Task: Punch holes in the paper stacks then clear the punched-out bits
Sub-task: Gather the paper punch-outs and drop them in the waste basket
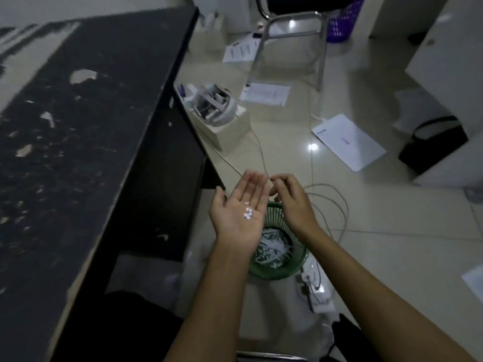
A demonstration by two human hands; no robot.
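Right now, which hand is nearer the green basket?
Right, though it's close. The right hand hangs with curled fingers just over the green basket's far rim. The left hand is palm-up with paper bits on it, above the basket's left edge.

A pale tiled floor (pixel 366 231) carries a green basket (pixel 282 267) near, scattered paper sheets (pixel 349 141) far right, and possibly a looped cable (pixel 337 205).

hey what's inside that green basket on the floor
The green basket holds a heap of white paper bits, small dots and some strips. The left hand and right hand above cover part of its opening.
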